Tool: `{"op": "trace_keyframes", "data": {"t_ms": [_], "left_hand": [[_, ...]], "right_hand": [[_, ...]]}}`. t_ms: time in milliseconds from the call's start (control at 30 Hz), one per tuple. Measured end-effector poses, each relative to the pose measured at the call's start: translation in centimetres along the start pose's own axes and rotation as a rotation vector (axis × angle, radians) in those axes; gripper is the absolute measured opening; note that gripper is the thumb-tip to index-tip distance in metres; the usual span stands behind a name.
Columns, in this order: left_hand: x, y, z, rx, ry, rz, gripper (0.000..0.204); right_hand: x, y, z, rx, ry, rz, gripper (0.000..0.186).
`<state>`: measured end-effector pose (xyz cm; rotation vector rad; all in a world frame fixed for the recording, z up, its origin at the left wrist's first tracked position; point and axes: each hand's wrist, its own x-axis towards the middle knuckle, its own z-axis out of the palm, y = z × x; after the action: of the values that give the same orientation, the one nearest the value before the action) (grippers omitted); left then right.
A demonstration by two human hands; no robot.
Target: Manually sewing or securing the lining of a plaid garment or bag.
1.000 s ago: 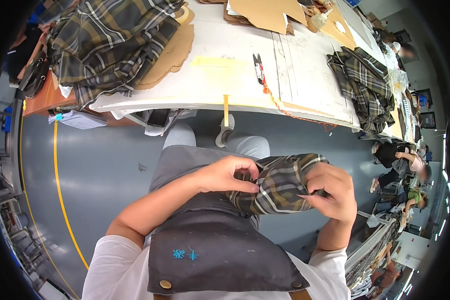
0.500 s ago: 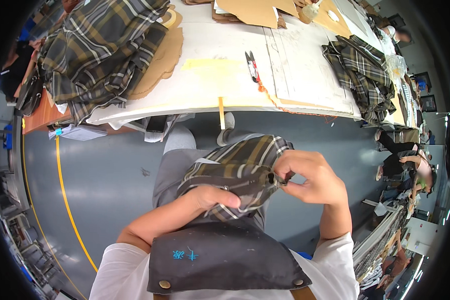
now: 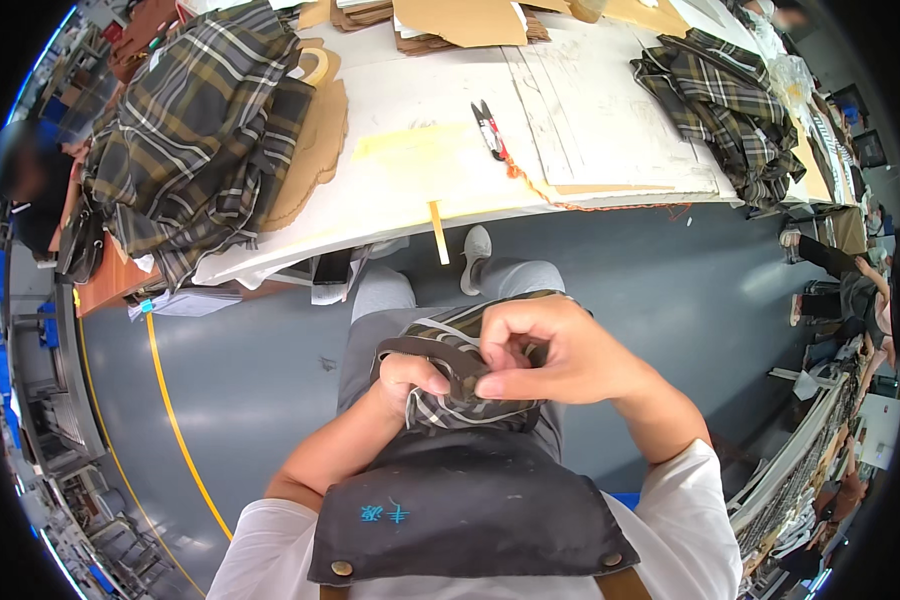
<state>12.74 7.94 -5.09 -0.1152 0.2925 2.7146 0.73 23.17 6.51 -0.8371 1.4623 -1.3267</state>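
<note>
A plaid garment (image 3: pixel 440 410) in dark grey, olive and white lies bunched over my lap, with a dark band along its upper edge. My left hand (image 3: pixel 410 378) is closed on it, thumb on top and fingers underneath. Over the right part of the cloth, my right hand (image 3: pixel 560 350) is bent inward, thumb and curled fingers closed at the garment near the left thumb. The exact spot where those fingertips grip is partly hidden. A dark apron (image 3: pixel 470 510) covers my chest below the hands.
On the white table (image 3: pixel 420 95) ahead lie red-handled thread snips (image 3: pixel 488 130) tied to an orange cord (image 3: pixel 560 205). Plaid cloth heaps rest at left (image 3: pixel 190 130) and right (image 3: pixel 720 100). Cardboard pieces (image 3: pixel 460 22) are stacked at the back. Other people stand at the far right.
My right hand has moved left and closer to the left hand, across the garment. The dark band now curves around the left thumb. The view has shifted slightly; one shoe shows more.
</note>
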Motion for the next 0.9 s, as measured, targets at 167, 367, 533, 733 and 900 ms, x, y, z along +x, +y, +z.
{"op": "trace_keyframes", "data": {"t_ms": [167,367,533,733,900], "left_hand": [[0.4,0.4,-0.7,0.207,-0.086,0.148,0.052],[0.4,-0.1,-1.7,0.096,0.056,0.077,0.053],[0.0,0.5,-2.8,0.017,-0.142,0.124,0.054],[0.6,0.9,-1.1,-0.016,-0.061,0.151,0.057],[1.4,1.4,0.6,0.212,-0.115,0.192,0.061]], "right_hand": [[0.4,1.6,0.8,0.273,-0.065,-0.004,0.014],[0.8,0.9,1.1,0.364,-0.061,-0.02,0.011],[1.0,1.1,1.6,0.31,-0.037,0.026,0.012],[0.8,0.1,1.5,0.223,0.072,-0.029,0.02],[1.4,0.5,2.7,0.124,0.121,-0.062,0.025]]}}
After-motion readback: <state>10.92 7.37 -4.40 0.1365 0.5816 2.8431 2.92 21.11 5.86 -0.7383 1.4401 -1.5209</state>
